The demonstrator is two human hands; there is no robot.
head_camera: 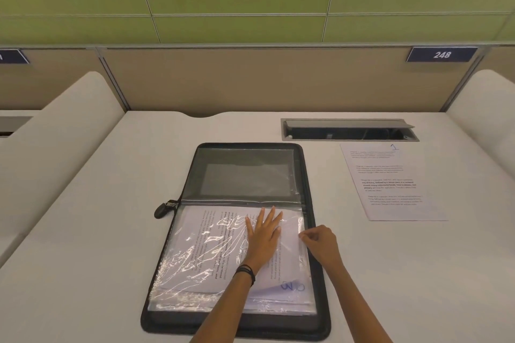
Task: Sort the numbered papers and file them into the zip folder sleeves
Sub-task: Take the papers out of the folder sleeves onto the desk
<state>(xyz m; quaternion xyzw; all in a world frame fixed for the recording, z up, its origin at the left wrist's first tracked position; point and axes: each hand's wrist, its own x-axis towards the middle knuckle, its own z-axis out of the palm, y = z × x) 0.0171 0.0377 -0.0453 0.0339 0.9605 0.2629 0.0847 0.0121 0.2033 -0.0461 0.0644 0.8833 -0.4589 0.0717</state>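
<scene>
A black zip folder (pixel 317 281) lies open in the middle of the desk, its far half a grey mesh pocket (pixel 245 172). On its near half lie clear plastic sleeves (pixel 200 256) with printed papers inside; one paper marked 3 (pixel 292 286) shows at the near right corner. My left hand (pixel 263 237) lies flat with straight fingers on the top sleeve. My right hand (pixel 320 241) pinches the sleeve's right edge with curled fingers. A loose paper marked 1 (pixel 393 184) lies on the desk to the folder's right.
A grey cable hatch (pixel 348 130) is sunk into the desk behind the loose paper. The folder's zip pull (pixel 164 208) sticks out at its left. Cream side dividers (pixel 55 147) flank the desk, and a beige back panel carries a sign reading 248 (pixel 441 54).
</scene>
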